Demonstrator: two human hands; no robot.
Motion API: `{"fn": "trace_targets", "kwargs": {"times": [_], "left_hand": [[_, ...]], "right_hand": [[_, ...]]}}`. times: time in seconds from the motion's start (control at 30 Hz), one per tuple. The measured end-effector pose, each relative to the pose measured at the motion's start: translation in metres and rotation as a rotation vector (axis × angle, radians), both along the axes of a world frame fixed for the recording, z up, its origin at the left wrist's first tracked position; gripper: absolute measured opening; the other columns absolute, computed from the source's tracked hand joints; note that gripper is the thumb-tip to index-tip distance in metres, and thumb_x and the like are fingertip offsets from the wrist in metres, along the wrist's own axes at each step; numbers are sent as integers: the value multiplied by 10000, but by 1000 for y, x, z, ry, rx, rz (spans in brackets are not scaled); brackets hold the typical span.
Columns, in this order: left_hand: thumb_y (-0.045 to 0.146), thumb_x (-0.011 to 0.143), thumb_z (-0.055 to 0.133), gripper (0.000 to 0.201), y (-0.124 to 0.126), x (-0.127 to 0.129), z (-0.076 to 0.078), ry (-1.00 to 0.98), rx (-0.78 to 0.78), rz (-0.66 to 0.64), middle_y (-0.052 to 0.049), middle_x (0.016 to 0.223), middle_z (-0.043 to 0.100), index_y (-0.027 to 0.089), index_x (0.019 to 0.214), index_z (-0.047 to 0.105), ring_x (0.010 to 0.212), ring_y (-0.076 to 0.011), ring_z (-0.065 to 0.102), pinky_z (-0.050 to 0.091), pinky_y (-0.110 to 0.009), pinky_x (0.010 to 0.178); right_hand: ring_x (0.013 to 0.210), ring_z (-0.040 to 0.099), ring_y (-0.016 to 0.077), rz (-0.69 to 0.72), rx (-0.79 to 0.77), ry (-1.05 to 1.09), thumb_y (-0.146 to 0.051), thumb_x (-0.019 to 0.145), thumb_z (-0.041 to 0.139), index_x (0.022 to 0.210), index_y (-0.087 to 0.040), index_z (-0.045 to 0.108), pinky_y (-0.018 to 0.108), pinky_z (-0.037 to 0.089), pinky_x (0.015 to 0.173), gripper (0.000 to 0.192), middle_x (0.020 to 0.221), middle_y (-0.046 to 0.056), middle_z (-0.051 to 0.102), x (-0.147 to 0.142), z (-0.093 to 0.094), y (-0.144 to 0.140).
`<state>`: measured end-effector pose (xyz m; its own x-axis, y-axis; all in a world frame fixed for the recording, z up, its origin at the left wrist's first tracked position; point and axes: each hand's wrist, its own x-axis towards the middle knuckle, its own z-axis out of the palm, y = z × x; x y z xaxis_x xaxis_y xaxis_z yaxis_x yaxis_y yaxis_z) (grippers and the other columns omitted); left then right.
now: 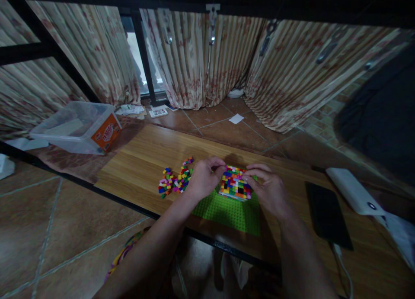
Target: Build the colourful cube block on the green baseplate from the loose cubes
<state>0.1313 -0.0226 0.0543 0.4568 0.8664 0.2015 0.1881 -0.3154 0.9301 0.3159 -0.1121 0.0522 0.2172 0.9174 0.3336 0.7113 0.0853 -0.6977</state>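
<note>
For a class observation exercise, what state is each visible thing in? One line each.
Brick build, bricks joined together
Left hand, at the build's left edge
Right hand, at its right edge
Green baseplate, partly covered
Loose bricks, scattered
Phone, screen dark, cable attached
Plastic tub, open-topped
Curtains, hanging, partly parted

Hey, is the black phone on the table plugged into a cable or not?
Plugged in: a white cable's connector meets the near end of the black phone.

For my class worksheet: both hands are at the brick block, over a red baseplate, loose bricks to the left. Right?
The baseplate is green, not red, as the head view shows; the left hand and right hand are at the block, loose bricks to the left.
</note>
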Motion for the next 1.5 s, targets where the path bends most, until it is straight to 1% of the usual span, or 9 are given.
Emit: {"fn": "trace_targets", "kwargs": {"times": [0.1, 0.37, 0.53, 0.63, 0.7, 1.03, 1.17, 1.27, 1.5], "left_hand": [[165, 820, 587, 95, -1, 1, -1, 20, 11, -4, -31, 814, 729, 161, 826, 682, 755, -145, 674, 515, -250, 726], [168, 841, 570, 121, -4, 1, 3, 65, 81, -35, -21, 806, 726, 173, 828, 690, 764, -147, 672, 512, -253, 734], [180, 843, 585, 145, -13, 2, 7, 168, 277, -127, -28, 951, 713, 209, 901, 714, 937, -170, 648, 492, -314, 893], [190, 852, 581, 168, -19, 4, 5, 245, 411, -178, -45, 1067, 677, 223, 944, 717, 1027, -188, 609, 446, -374, 979], [199, 864, 569, 176, -21, 5, 2, 283, 447, -178, -47, 1108, 660, 233, 955, 715, 1051, -196, 594, 427, -401, 1001], [166, 841, 589, 173, -17, 3, 0, 235, 363, -90, -56, 1092, 666, 217, 952, 711, 1040, -195, 617, 474, -365, 972], [168, 841, 584, 185, -16, 2, 1, 240, 341, -66, -67, 1094, 671, 201, 977, 707, 1038, -199, 620, 477, -358, 980], [165, 845, 572, 177, -13, 0, 2, 239, 333, -48, -67, 1057, 679, 196, 960, 704, 1023, -196, 625, 486, -343, 966], [168, 858, 551, 170, -6, -6, 6, 228, 327, -27, -72, 1009, 691, 188, 928, 705, 985, -196, 635, 494, -334, 940]], "right_hand": [[980, 607, 221, 4, 20, -85, -330, 879, 571, 804, -245, 722, 407, 455, 912, 188, 1026, 53, 659, -1, 2, 0], [995, 589, 245, 8, 64, -196, -329, 880, 571, 800, -237, 711, 427, 467, 902, 185, 1009, 66, 657, -1, 1, 1], [988, 596, 240, 19, 49, -176, -322, 883, 563, 808, -238, 698, 429, 473, 897, 176, 1015, 65, 656, -1, -2, 2], [987, 601, 234, 21, 35, -151, -320, 884, 554, 817, -239, 696, 420, 475, 895, 176, 1021, 65, 653, -2, -1, 2], [990, 603, 234, 21, 30, -139, -321, 881, 552, 816, -240, 698, 418, 475, 896, 179, 1015, 65, 654, -3, -1, 2], [959, 634, 226, -62, 13, 53, -356, 831, 587, 808, -223, 692, 405, 464, 913, 172, 993, 70, 676, -6, 4, 2], [824, 652, 225, -175, -94, 166, -429, 802, 597, 846, -197, 688, 377, 488, 788, 253, 930, 71, 706, -6, 0, 3], [691, 626, 201, -214, -182, 173, -476, 778, 604, 860, -189, 681, 345, 475, 673, 308, 855, 62, 711, -7, -3, 4], [642, 602, 184, -235, -190, 155, -481, 756, 612, 802, -197, 678, 323, 455, 640, 295, 758, 40, 706, -11, -6, 7]]}}
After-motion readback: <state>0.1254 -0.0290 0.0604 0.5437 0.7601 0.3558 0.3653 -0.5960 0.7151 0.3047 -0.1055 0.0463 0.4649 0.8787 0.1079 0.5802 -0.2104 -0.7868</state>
